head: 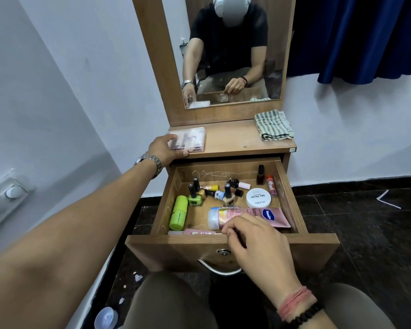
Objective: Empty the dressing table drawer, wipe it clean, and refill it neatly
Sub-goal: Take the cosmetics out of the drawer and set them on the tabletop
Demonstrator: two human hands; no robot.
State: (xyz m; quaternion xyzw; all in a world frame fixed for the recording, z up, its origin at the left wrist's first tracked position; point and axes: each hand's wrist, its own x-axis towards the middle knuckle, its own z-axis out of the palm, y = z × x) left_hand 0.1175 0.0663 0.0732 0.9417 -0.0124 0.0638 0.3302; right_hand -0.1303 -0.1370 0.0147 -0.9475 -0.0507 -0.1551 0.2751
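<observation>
The drawer (226, 241) stands pulled open at the centre of the frame, below the tabletop (233, 141) of the dressing table. The left hand (163, 148), with a watch (150, 162) on its wrist, reaches to the tabletop's left end and grips a clear case (189, 138), fingers closed round its near left corner. The right hand (254, 243) hangs over the drawer's front edge at lower centre, fingers curled loosely; it touches the pink tube (249, 216) lying across the drawer's front, but whether it grips it cannot be told. Left of the tube lies a green bottle (178, 212). Behind them stand several nail polish bottles (195, 198), with a white jar (258, 198) to their right. A striped cloth (273, 125) lies folded at the tabletop's right end, beneath the mirror (233, 51).
</observation>
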